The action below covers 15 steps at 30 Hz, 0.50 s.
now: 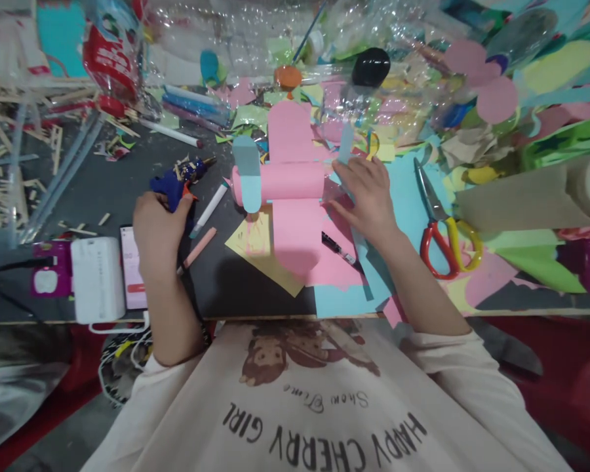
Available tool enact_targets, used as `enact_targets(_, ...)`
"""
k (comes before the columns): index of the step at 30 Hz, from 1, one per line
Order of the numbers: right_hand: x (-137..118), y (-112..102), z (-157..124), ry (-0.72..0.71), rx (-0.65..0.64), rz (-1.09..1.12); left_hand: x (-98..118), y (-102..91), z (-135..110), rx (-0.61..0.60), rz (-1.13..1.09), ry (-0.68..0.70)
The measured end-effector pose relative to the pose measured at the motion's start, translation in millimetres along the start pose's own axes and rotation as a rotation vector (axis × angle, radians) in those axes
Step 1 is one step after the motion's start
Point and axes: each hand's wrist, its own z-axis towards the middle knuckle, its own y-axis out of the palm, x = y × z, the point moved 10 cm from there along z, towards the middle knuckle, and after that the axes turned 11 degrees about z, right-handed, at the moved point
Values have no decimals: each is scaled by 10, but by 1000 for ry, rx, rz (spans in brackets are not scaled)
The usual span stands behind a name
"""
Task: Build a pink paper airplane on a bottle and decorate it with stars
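Note:
My left hand (pixel 158 226) is closed around a blue hot glue gun (pixel 172 183) with an orange trigger, its nozzle pointing up and right. In the middle lies a plastic bottle wrapped in pink paper (pixel 292 181), with rounded pink paper wings (pixel 290 131) above and below it. A light blue paper strip (pixel 250 174) crosses its left end. My right hand (pixel 368 196) grips the bottle's clear right end between thumb and fingers. Beside those fingers a small light blue paper piece (pixel 346 141) stands up.
Scissors (pixel 440 229) with red and yellow handles lie to the right, near a cardboard tube (pixel 516 196). A marker (pixel 209 210), a black pen (pixel 339 248) and a yellow sheet (pixel 260 249) surround the bottle. A phone (pixel 134 269) and white power bank (pixel 97 278) sit left. Plastic bottles and scraps crowd the back.

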Motion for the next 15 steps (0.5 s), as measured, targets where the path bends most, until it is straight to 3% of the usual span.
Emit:
enact_targets(4,74,50,-17,-10,33,-8,22,100,25,-29,23,45)
enact_targets(7,95,60,-8,-22,47,-10,-79,3,61,139,-65,65)
enact_targets(9,95,64,-4,-22,44,-10,-106,-55,49,197,-198,101)
enact_targets(15,45,46,-34,-24,24,-15,82,-253,-231,122,-678,104)
